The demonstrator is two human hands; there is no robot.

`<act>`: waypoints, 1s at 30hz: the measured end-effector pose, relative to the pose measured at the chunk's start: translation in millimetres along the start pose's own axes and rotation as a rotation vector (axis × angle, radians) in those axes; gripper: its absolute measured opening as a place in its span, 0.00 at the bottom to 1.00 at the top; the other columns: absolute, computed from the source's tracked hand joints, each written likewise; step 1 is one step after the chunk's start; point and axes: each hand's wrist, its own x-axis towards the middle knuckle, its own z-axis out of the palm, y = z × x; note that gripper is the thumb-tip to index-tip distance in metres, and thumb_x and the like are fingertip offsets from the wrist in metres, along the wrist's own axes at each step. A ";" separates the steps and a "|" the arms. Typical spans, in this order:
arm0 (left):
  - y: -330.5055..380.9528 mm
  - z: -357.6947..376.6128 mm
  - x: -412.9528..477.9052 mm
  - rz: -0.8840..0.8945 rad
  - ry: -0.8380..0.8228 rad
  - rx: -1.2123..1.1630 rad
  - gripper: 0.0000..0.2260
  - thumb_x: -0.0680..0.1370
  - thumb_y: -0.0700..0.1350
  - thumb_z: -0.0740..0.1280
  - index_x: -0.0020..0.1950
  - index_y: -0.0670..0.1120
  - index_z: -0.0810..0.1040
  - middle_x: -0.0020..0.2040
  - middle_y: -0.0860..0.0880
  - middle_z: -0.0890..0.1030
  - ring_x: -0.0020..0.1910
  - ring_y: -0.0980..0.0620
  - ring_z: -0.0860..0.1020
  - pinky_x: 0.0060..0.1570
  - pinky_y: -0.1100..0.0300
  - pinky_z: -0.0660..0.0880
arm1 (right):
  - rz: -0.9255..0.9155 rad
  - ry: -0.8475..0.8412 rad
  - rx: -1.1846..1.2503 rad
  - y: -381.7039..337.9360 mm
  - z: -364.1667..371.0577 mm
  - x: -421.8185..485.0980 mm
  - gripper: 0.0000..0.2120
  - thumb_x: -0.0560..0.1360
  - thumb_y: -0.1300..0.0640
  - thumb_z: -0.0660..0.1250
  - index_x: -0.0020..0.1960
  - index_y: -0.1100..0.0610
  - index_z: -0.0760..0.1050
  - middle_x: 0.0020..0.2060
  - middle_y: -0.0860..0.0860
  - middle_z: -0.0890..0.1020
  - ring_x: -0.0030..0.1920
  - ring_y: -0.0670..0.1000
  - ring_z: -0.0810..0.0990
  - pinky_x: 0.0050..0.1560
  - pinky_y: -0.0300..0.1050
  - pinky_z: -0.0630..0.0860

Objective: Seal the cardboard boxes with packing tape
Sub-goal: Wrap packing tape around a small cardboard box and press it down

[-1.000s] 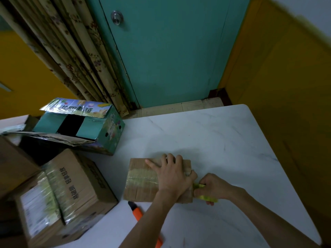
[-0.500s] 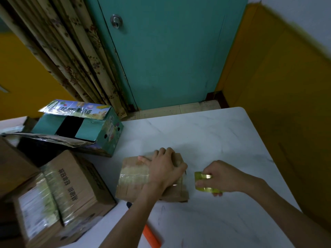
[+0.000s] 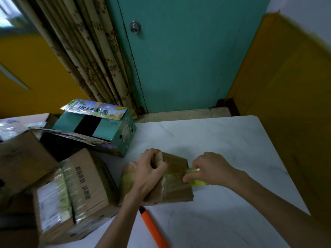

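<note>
Teal door (image 3: 179, 59) straight ahead, round metal knob (image 3: 135, 26) near its left edge. Floral curtain (image 3: 86, 56) hangs just left of the door. Yellow walls (image 3: 286, 86) on both sides, white above at top right. Pale tiled floor (image 3: 188, 113) at door foot. White marble-look table (image 3: 223, 140), far right corner rounded. Light is dim.

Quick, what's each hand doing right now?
Left hand: closed, gripping the small cardboard box.
Right hand: closed, holding the yellow tape roll.
</note>
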 end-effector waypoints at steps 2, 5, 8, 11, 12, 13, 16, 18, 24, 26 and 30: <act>-1.4 0.7 1.2 -0.003 0.006 -0.007 0.13 0.71 0.61 0.64 0.54 0.64 0.72 0.50 0.64 0.74 0.52 0.58 0.74 0.63 0.33 0.68 | -0.005 0.048 0.056 5.9 6.1 5.5 0.31 0.64 0.24 0.67 0.29 0.53 0.70 0.24 0.47 0.70 0.28 0.45 0.69 0.30 0.41 0.61; 1.9 7.0 2.5 -0.001 -0.005 0.006 0.11 0.71 0.61 0.64 0.52 0.65 0.72 0.51 0.63 0.74 0.51 0.61 0.73 0.64 0.32 0.67 | 0.032 0.068 0.080 17.5 17.1 13.5 0.32 0.60 0.22 0.65 0.30 0.53 0.74 0.24 0.47 0.71 0.29 0.45 0.70 0.31 0.40 0.62; 5.4 10.0 1.7 0.015 -0.007 0.025 0.11 0.70 0.61 0.64 0.51 0.64 0.72 0.50 0.63 0.74 0.50 0.61 0.72 0.62 0.34 0.69 | 0.094 0.087 -0.050 42.4 36.2 13.1 0.37 0.58 0.17 0.51 0.26 0.53 0.64 0.23 0.47 0.66 0.26 0.45 0.64 0.30 0.42 0.59; 7.6 4.9 -0.9 -0.003 -0.015 -0.009 0.12 0.68 0.61 0.64 0.51 0.65 0.72 0.48 0.63 0.74 0.50 0.58 0.73 0.57 0.41 0.73 | 0.194 0.177 -0.029 68.3 58.5 6.0 0.35 0.65 0.20 0.50 0.24 0.53 0.58 0.19 0.46 0.62 0.22 0.44 0.61 0.26 0.41 0.55; 7.9 3.2 -1.4 -0.005 -0.019 -0.012 0.12 0.68 0.61 0.65 0.51 0.65 0.72 0.48 0.63 0.74 0.50 0.57 0.74 0.56 0.41 0.73 | 0.216 0.240 0.010 70.5 66.1 4.8 0.35 0.68 0.21 0.50 0.24 0.53 0.56 0.18 0.46 0.61 0.22 0.43 0.61 0.25 0.40 0.55; 8.8 1.3 -1.8 -0.008 -0.022 -0.021 0.12 0.68 0.61 0.65 0.51 0.65 0.73 0.48 0.62 0.75 0.51 0.56 0.74 0.56 0.41 0.74 | 0.231 0.335 0.052 68.5 73.0 5.3 0.36 0.71 0.22 0.49 0.23 0.52 0.55 0.17 0.46 0.60 0.20 0.43 0.60 0.24 0.40 0.55; 7.8 -8.0 -3.2 -0.036 -0.023 -0.086 0.14 0.68 0.60 0.66 0.53 0.62 0.76 0.51 0.56 0.78 0.52 0.52 0.77 0.56 0.40 0.75 | 0.265 0.556 0.155 49.4 96.6 16.7 0.35 0.79 0.30 0.45 0.21 0.50 0.54 0.15 0.44 0.59 0.16 0.46 0.60 0.21 0.37 0.56; 3.4 -18.6 -5.3 -0.042 -0.006 -0.137 0.15 0.68 0.58 0.67 0.54 0.58 0.78 0.51 0.54 0.79 0.52 0.51 0.78 0.56 0.41 0.77 | 0.281 0.541 0.204 26.5 115.0 27.6 0.34 0.81 0.35 0.44 0.20 0.50 0.58 0.15 0.45 0.60 0.15 0.47 0.59 0.21 0.36 0.57; -8.3 -44.8 -10.3 -0.035 0.082 -0.304 0.19 0.67 0.57 0.65 0.53 0.48 0.79 0.46 0.54 0.80 0.46 0.57 0.78 0.43 0.67 0.76 | 0.235 0.408 0.338 -28.5 128.8 53.8 0.26 0.82 0.56 0.59 0.25 0.51 0.65 0.28 0.56 0.79 0.30 0.54 0.76 0.32 0.42 0.63; -20.9 -46.3 -11.6 -0.049 0.149 -0.384 0.20 0.67 0.57 0.64 0.51 0.44 0.77 0.45 0.53 0.79 0.46 0.55 0.77 0.43 0.64 0.76 | 0.211 0.451 0.329 -35.0 112.5 56.7 0.25 0.84 0.55 0.58 0.28 0.55 0.74 0.30 0.57 0.81 0.31 0.54 0.77 0.33 0.42 0.64; -29.4 -27.2 -14.3 -0.145 0.152 -0.516 0.20 0.68 0.55 0.64 0.52 0.43 0.78 0.49 0.45 0.80 0.49 0.47 0.78 0.50 0.50 0.75 | 0.255 0.439 0.116 -26.1 77.8 48.1 0.30 0.85 0.46 0.50 0.33 0.57 0.79 0.29 0.52 0.78 0.31 0.51 0.74 0.33 0.43 0.66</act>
